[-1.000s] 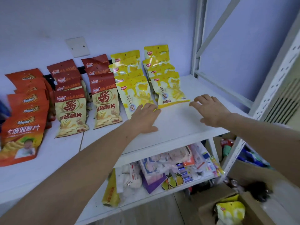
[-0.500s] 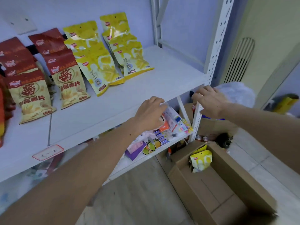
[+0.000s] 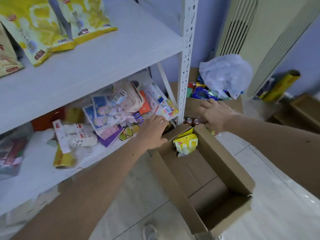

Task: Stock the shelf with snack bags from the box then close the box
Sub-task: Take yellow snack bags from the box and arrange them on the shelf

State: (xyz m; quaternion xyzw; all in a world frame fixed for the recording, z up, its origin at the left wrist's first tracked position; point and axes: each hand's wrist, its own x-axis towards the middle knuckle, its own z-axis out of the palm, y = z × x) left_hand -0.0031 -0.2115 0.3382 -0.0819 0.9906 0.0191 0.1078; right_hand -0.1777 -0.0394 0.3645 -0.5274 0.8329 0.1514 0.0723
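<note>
Both hands were over the far end of the box (image 3: 204, 170) — left hand (image 3: 152, 130) with relaxed fingers (image 3: 160, 118) above the far-left flap, right hand (image 3: 213, 115) spread flat, neither holding anything. One yellow snack bag (image 3: 186, 144) sat crumpled in the far corner, just below and between the fingers. I judged it light, crinkly, slippery film — I'd pinch the top seal, not the puffed middle. Shelf (image 3: 112, 49) had room right of the stocked yellow bags (image 3: 43, 28).

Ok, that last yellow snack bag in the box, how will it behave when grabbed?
The yellow snack bag looks crumpled and puffy, so probably light and floppy, buckling under a pinch. Its glossy film may be slippery. It leans in the box corner, so it may slump.
</note>
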